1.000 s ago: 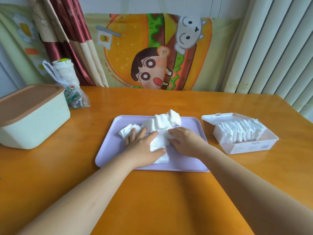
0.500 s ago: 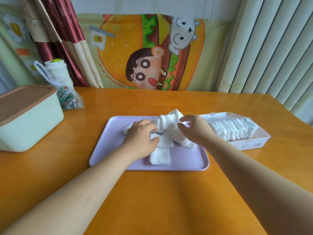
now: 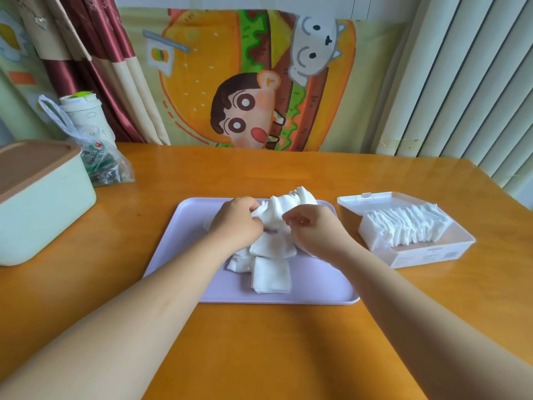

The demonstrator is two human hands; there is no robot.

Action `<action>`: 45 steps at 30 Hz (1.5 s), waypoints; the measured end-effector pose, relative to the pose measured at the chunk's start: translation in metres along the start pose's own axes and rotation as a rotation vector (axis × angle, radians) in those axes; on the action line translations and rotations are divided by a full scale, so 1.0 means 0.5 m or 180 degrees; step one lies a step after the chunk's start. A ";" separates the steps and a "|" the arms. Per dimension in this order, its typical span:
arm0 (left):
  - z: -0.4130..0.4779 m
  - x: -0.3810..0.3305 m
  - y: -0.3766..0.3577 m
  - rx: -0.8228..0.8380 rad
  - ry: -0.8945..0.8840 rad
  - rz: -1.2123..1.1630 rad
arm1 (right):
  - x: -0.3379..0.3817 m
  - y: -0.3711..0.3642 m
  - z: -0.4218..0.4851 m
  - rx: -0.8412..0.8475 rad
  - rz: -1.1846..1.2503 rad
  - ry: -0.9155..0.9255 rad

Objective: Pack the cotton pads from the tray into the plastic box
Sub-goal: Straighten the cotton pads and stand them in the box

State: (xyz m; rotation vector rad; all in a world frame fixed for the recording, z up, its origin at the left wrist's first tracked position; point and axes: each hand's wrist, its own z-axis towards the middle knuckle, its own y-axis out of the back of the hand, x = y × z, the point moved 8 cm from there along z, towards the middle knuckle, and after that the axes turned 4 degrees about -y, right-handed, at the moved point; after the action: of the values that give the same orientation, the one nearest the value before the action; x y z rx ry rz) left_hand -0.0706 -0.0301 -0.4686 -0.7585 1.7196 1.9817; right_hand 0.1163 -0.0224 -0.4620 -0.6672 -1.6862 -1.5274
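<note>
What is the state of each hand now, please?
Left hand: grips the pads.
Right hand: fingers curled on the same pads, seems to grip them.

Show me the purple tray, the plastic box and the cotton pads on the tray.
purple tray (image 3: 190, 223), head view, bare back-left floor.
plastic box (image 3: 432, 254), head view, front wall.
cotton pads (image 3: 271, 274), head view, nearest flat pad.

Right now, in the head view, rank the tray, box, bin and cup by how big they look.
1. tray: largest.
2 and 3. bin and box: they look about alike, and the left frame edge cuts the bin off, so I won't rank them.
4. cup: smallest.
</note>
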 end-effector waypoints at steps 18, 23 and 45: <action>-0.189 -0.080 -0.024 0.0294 -0.0013 -0.3004 | -0.020 0.009 -0.143 0.0370 0.2464 -0.0137; -0.195 -0.102 -0.048 0.0219 -0.0107 -0.2865 | -0.051 0.040 -0.155 -0.0320 0.2202 -0.0037; -0.187 -0.054 -0.096 -0.0043 0.0306 -0.3690 | -0.072 0.069 -0.187 -0.1064 0.1351 0.0297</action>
State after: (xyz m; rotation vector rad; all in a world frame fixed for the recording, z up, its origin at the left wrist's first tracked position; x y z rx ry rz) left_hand -0.0070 -0.1134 -0.4968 -1.4284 0.8856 1.1310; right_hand 0.1815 -0.1053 -0.4701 -1.0363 -1.1347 -1.5083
